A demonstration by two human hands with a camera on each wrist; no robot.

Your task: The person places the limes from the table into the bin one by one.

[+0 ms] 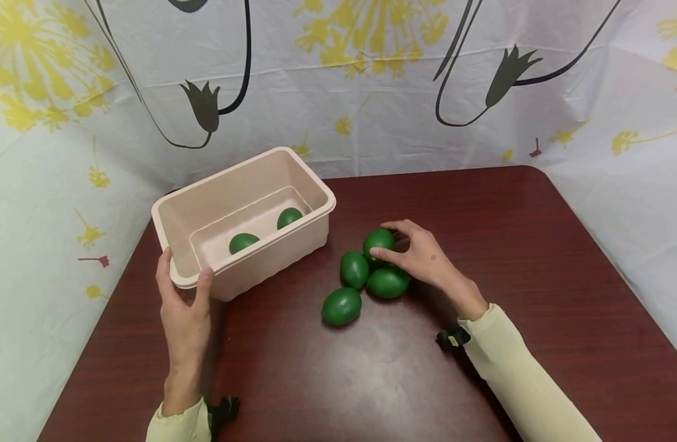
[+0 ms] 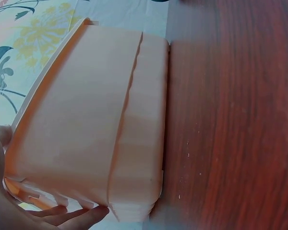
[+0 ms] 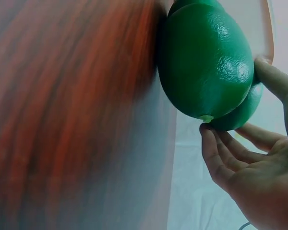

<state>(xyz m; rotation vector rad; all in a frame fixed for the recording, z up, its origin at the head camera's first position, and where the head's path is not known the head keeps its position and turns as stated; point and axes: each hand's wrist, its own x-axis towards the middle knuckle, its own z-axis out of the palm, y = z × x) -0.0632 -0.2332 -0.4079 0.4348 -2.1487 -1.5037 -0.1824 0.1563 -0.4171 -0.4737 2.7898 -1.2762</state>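
Note:
A beige plastic bin stands at the left of the table, with two green limes showing inside. My left hand grips its near left corner, thumb at the front rim and fingers along the outer end wall. Right of the bin, several limes lie in a cluster. The farthest lime is held between the thumb and fingers of my right hand. Just below it lies another lime, which looms large in the right wrist view and partly covers the held lime.
One lime sits left of the held one, and another lime lies nearest to me. The dark red wooden table ends at a patterned cloth hung behind and at both sides.

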